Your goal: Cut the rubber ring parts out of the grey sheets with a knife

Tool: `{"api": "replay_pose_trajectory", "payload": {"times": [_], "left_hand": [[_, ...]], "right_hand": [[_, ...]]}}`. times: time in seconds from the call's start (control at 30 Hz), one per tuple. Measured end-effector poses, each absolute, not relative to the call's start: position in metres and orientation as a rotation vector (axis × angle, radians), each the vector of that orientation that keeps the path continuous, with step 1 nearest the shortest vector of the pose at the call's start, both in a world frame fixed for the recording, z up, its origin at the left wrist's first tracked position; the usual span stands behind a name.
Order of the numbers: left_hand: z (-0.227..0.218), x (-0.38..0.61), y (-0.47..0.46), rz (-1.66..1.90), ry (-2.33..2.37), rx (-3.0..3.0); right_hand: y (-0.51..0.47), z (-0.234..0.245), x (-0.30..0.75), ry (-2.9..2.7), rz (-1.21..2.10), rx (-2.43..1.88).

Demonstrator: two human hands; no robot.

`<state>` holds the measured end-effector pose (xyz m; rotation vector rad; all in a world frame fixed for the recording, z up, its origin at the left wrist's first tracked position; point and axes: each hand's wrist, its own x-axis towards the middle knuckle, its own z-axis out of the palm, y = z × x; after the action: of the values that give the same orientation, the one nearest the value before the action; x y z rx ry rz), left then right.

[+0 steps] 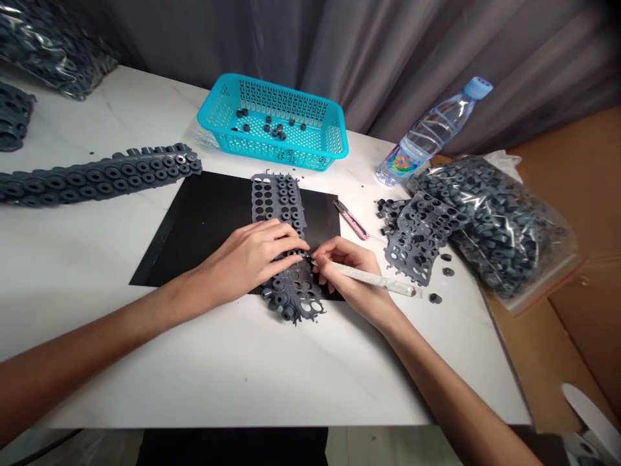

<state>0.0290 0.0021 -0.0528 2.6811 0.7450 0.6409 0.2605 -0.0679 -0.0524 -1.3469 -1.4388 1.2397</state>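
A dark grey moulded rubber sheet (277,197), with rows of round holes and small ring-shaped parts still in it, lies across a black mat (194,226). My left hand (262,249) rests over the middle of the sheet, thumb and fingers closed on it. Beside those fingertips, my right hand (352,272) grips a slim white pen-like tool (383,281). The tool's tip points at the sheet near my left fingers, too small to make out. The near end of the sheet bends toward me, with rings and torn edges showing.
A turquoise basket (281,155) holds several rings. Pink snips (352,220) lie right of the mat. Further right are another holed sheet (417,246), a bag of grey parts (504,226) and a water bottle (431,133). A long ringed strip (97,178) lies left.
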Motion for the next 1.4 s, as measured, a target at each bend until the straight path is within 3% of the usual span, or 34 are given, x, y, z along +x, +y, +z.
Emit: {"api": "replay_pose_trajectory", "payload": {"times": [0.53, 0.97, 1.2, 1.4], "left_hand": [[-0.048, 0.03, 0.0, 0.612, 0.757, 2.675], [-0.047, 0.035, -0.008, 0.573, 0.808, 3.03], [-0.054, 0.04, -0.01, 0.807, 0.899, 2.756], [-0.053, 0.039, -0.007, 0.742, 0.868, 2.687]], "right_hand": [[-0.069, -0.05, 0.26, -1.502, 1.19, -1.431], [-0.069, -0.034, 0.253, -1.903, 0.887, -1.469], [-0.067, -0.032, 0.252, -1.884, 0.949, -1.488], [-0.069, -0.037, 0.254, -1.82, 0.972, -1.481]]}}
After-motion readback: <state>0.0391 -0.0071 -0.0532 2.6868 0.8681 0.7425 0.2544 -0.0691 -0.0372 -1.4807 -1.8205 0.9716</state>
